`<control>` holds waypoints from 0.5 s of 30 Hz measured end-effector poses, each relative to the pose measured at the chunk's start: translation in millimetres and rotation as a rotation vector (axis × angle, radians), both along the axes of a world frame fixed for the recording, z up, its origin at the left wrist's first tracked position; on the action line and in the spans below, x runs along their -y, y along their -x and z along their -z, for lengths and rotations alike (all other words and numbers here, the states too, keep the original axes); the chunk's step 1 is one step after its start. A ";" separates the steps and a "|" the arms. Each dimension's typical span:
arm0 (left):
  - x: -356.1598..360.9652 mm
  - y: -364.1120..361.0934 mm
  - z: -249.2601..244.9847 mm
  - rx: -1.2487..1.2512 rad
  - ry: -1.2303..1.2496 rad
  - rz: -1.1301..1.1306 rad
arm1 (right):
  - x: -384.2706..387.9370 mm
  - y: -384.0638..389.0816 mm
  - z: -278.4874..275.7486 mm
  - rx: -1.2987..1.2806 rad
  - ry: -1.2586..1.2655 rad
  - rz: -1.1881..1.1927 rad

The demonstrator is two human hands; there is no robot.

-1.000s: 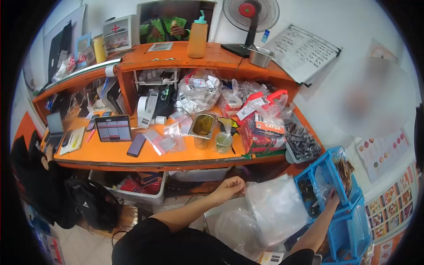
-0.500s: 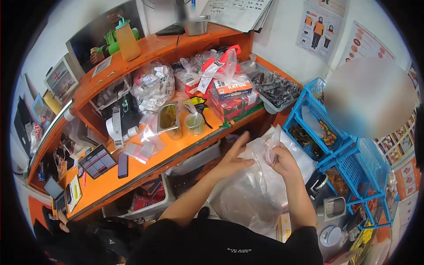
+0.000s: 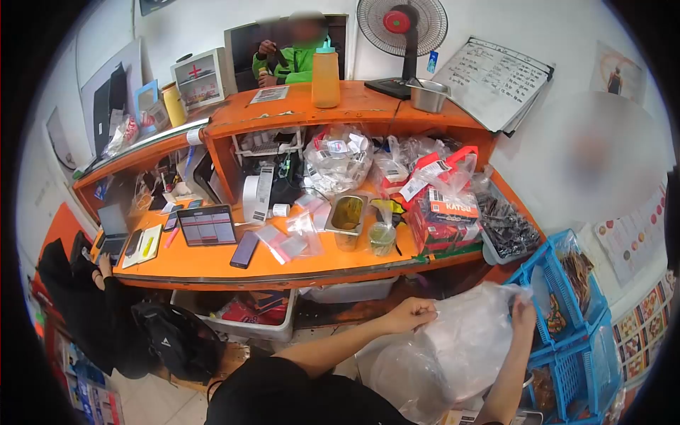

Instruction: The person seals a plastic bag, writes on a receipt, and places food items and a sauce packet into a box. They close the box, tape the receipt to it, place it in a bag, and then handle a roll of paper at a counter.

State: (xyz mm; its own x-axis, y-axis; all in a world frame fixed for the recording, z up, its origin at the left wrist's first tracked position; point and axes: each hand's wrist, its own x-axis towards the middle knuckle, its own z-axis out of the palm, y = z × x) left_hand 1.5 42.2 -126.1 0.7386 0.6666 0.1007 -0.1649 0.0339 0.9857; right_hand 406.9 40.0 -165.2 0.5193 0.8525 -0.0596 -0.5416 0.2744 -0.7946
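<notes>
A clear plastic bag (image 3: 471,336) is stretched between my two hands at the lower right, in front of the counter. My left hand (image 3: 411,314) pinches one upper edge of it, fingers closed. At the opposite side, my right hand (image 3: 524,316) grips the bag's other edge, near the blue baskets. Below the bag lies more clear plastic (image 3: 407,372), bunched and shiny.
Along the orange counter (image 3: 333,265) are a tablet (image 3: 206,225), a phone (image 3: 244,250), a metal container (image 3: 347,214) and red packages (image 3: 446,221). Blue baskets (image 3: 574,361) stand at right. A person in black (image 3: 106,312) works at left; one in green (image 3: 297,64) is behind the counter.
My hands have moved apart, spreading the bag between them. My view has tilted up and turned, showing the fan and the person behind the counter more fully.
</notes>
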 end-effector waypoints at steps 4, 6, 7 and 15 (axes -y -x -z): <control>0.2 11.6 6.0 0.189 0.094 -0.130 | -26.4 -96.6 21.2 -0.128 -0.005 0.502; 1.0 23.5 -8.6 0.201 0.126 -0.222 | -28.0 -98.4 2.5 -0.132 -0.014 0.770; 1.4 31.7 -14.2 0.206 0.164 -0.306 | -19.1 -90.9 -15.7 0.132 0.149 0.859; 37.5 67.4 -29.0 0.333 0.346 0.193 | 20.7 -146.6 3.4 1.460 1.248 0.799</control>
State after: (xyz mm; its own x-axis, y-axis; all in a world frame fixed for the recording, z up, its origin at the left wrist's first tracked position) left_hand -65.9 4.7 -97.1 0.8171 0.5569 0.1493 -0.4264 0.4094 0.8066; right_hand 553.5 19.4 -168.5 0.8606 0.3053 0.4076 0.4528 -0.8251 -0.3379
